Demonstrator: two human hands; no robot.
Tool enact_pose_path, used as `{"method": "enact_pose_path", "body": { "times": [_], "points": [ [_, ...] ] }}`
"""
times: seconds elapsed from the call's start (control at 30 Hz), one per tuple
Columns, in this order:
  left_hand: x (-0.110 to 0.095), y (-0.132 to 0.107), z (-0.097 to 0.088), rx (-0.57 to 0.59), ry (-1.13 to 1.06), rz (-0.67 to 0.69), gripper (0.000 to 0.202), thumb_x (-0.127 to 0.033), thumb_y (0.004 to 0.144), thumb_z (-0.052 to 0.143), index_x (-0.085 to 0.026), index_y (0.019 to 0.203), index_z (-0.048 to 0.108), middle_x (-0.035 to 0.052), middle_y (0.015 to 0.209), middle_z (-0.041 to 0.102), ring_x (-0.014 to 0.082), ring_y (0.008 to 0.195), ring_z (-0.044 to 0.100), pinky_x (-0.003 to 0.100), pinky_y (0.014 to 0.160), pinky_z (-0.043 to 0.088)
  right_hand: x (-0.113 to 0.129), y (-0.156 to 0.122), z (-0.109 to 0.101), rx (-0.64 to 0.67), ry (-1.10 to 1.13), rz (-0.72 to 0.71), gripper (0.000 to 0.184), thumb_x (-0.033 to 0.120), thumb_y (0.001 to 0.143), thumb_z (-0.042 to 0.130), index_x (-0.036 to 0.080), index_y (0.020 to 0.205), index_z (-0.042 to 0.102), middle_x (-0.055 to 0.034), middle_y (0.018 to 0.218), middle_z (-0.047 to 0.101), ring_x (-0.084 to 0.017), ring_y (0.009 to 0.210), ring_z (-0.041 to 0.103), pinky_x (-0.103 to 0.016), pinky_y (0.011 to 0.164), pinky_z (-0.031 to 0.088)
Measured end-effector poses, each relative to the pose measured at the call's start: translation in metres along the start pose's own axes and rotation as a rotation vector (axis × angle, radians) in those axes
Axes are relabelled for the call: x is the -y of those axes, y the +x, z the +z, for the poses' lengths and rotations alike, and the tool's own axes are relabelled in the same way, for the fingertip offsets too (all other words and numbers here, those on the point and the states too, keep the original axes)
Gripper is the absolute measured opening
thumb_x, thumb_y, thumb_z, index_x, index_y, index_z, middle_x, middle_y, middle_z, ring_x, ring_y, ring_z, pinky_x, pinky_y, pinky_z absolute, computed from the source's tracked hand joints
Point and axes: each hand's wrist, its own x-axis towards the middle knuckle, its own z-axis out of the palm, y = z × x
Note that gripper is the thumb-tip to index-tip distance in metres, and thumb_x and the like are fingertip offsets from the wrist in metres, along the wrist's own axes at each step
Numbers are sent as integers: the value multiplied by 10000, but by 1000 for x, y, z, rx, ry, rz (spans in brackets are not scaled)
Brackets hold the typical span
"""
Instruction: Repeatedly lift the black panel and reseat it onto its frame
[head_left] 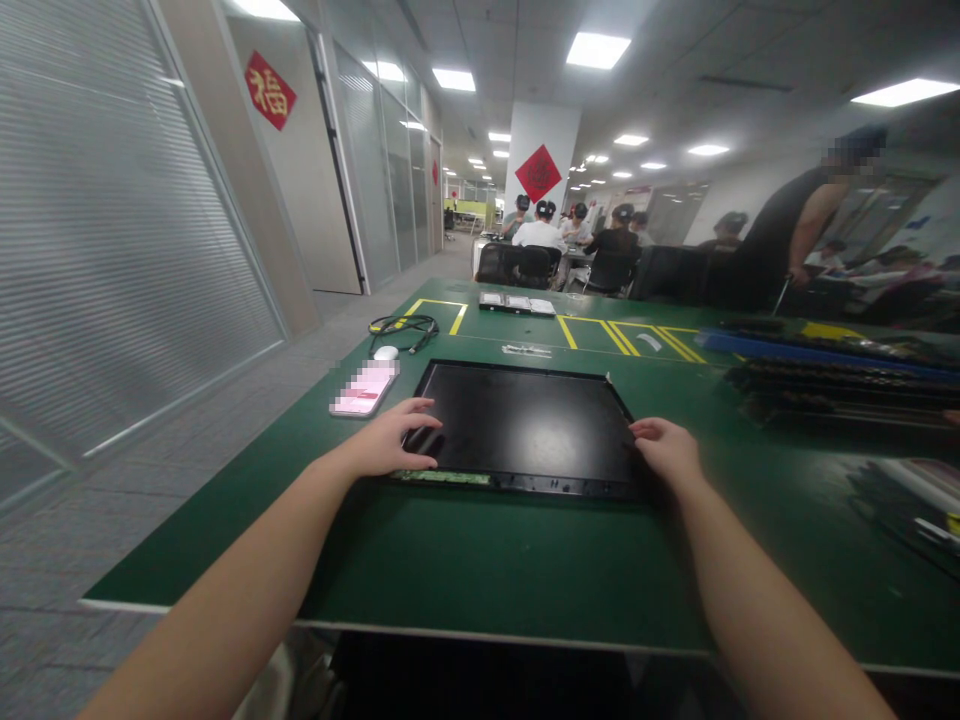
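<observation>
A black flat screen panel (pixel 529 420) with a raised frame lies in front of me on the green table. Along its near edge runs a green circuit strip (pixel 442 477). My left hand (pixel 394 437) grips the panel's left side, fingers spread over the rim and thumb by the near corner. At the right side, my right hand (pixel 669 450) pinches the rim with fingertips together; its lower fingers are partly hidden.
Left of the panel lie a phone (pixel 367 388), a white mouse (pixel 386 353) and a coiled black cable (pixel 405 328). Small white-topped parts (pixel 516 303) sit at the back. Stacked dark panels (pixel 840 390) fill the table's right side. A person (pixel 787 225) stands beyond.
</observation>
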Motion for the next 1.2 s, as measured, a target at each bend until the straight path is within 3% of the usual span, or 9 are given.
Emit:
{"method": "enact_pose_path", "body": {
  "times": [0.33, 0.63, 0.83, 1.03, 1.2],
  "points": [
    [-3, -1, 2, -25, 22, -31, 639, -576, 728, 763, -208, 1247, 705, 187, 1594, 398, 402, 1415, 453, 503, 1143, 395, -3, 1, 1, -11, 35, 19, 259, 184, 586, 571, 235, 765, 751, -14, 757, 766, -206, 751, 702, -329, 742, 504],
    [8, 3, 13, -124, 94, -185, 687, -534, 869, 587, -141, 1428, 518, 227, 1615, 382, 400, 1486, 343, 560, 1184, 292, 3, -4, 3, -70, 66, 45, 192, 246, 599, 595, 243, 696, 761, -34, 711, 749, -220, 711, 666, -327, 682, 483],
    [19, 6, 17, -114, 104, -230, 572, -451, 910, 490, -148, 1390, 559, 190, 1490, 575, 378, 1465, 394, 546, 1167, 336, -2, -2, 0, -148, 159, 100, 297, 274, 625, 548, 204, 800, 779, -66, 797, 780, -234, 683, 673, -346, 657, 502],
    [21, 7, 16, -118, 103, -265, 565, -347, 896, 472, -99, 1397, 553, 211, 1508, 550, 373, 1463, 397, 532, 1183, 321, -8, 1, -11, -283, 177, 157, 309, 267, 627, 534, 181, 800, 775, -100, 849, 784, -276, 828, 694, -385, 769, 510],
    [18, 7, 15, -127, 100, -290, 543, -299, 896, 458, -149, 1410, 551, 153, 1501, 576, 331, 1453, 426, 497, 1188, 333, -11, 2, -9, -256, 156, 188, 298, 266, 632, 535, 192, 785, 779, -93, 864, 785, -274, 850, 690, -386, 777, 504]
  ]
}}
